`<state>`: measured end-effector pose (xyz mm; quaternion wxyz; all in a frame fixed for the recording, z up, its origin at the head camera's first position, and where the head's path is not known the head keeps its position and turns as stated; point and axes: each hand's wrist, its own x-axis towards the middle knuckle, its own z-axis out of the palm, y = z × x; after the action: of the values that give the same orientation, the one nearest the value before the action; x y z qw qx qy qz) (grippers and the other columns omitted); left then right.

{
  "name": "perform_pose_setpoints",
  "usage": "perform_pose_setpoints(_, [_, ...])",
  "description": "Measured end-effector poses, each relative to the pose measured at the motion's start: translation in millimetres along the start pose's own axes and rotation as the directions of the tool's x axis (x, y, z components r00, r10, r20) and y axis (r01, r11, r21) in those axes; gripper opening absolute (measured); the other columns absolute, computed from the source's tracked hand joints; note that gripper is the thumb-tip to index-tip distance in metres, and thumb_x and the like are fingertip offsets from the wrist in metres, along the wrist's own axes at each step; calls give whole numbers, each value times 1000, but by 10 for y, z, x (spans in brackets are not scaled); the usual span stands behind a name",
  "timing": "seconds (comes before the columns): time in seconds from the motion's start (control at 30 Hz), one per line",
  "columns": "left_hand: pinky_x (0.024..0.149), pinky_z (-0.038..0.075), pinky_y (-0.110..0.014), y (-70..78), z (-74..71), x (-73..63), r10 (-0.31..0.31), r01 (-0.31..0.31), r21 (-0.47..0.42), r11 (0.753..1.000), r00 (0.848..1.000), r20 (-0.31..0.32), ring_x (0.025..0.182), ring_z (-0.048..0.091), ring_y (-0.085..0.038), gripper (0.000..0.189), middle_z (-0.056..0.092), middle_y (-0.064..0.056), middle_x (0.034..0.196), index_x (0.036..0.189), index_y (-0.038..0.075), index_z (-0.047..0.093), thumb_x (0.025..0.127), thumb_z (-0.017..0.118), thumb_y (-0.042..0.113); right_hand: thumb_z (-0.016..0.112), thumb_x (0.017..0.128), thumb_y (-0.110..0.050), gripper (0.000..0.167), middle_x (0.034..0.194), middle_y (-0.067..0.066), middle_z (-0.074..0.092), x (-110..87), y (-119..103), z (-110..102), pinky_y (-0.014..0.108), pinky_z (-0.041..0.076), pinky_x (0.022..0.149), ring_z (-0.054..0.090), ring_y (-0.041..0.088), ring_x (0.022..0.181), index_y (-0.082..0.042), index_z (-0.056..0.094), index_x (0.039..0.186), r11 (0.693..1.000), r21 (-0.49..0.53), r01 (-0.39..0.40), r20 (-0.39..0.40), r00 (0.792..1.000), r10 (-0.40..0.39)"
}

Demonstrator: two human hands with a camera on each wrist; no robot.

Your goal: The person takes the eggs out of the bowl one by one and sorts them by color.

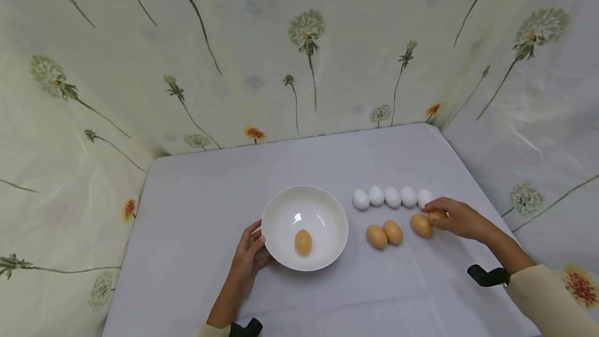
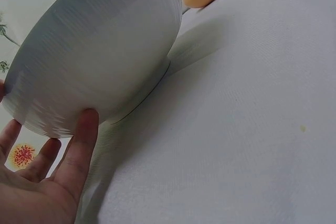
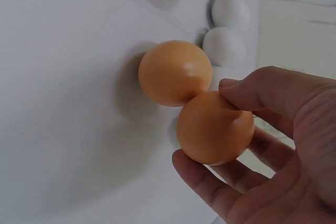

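A white bowl [image 1: 329, 217] stands on the table with one brown egg [image 1: 303, 242] inside. My left hand [image 1: 245, 258] is at the bowl's left side; in the left wrist view its fingertips [image 2: 86, 121] rest spread against the outer wall. At the right, my right hand [image 1: 460, 218] pinches a brown egg [image 3: 212, 129] between thumb and fingers. That egg touches another brown egg [image 3: 173, 72] lying beside it. Two more brown eggs, a left one [image 1: 376, 236] and a right one [image 1: 393, 232], lie together between the bowl and my right hand.
Several white eggs [image 1: 392, 197] form a row behind the brown ones, the rightmost close to my right fingers. The table [image 1: 196, 196] has a pale cloth. Flower-printed sheeting [image 1: 262, 66] hangs behind it and at both sides.
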<state>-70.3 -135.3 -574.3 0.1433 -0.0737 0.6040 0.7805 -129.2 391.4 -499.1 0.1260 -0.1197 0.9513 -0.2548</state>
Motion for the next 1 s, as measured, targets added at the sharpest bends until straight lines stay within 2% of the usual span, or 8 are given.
perform_pose_setpoints(0.37, [88, 58, -44, -11, 4, -16, -10, 10, -3, 1000, 1000, -3, 116, 63, -19, 53, 46, -15, 148, 150, 22, 37, 102, 56, 28, 71, 89, -10, 30, 127, 23, 64, -23, 105, 111, 45, 50, 88, 57, 42, 119, -4, 69, 119, 998, 30, -52, 25, 998, 51])
perform_pose_setpoints(0.73, [87, 58, -45, -17, 18, -13, -6, 6, 4, 1000, 1000, -2, 117, 62, -20, 51, 45, -14, 147, 151, 23, 37, 103, 54, 28, 71, 88, -10, 30, 125, 23, 64, -57, 142, 199, 43, 50, 89, 57, 44, 118, -3, 70, 117, 999, 18, -49, 24, 999, 48])
perform_pose_setpoints(0.8, [87, 58, -44, -16, 20, -12, -4, 4, 4, 1000, 1000, -4, 116, 63, -19, 51, 46, -13, 147, 151, 24, 37, 103, 54, 28, 71, 88, -10, 29, 125, 23, 64, -56, 140, 202, 38, 50, 86, 58, 41, 116, -4, 70, 116, 999, 8, -52, 24, 998, 52])
perform_pose_setpoints(1.0, [85, 59, -42, -19, 10, -3, 13, -13, -2, 1000, 1000, 9, 114, 64, -16, 53, 49, -10, 143, 151, 23, 37, 102, 56, 30, 70, 88, -9, 27, 122, 25, 64, -41, 140, 229, 37, 50, 79, 60, 37, 107, -2, 70, 114, 997, 12, -70, 23, 997, 70])
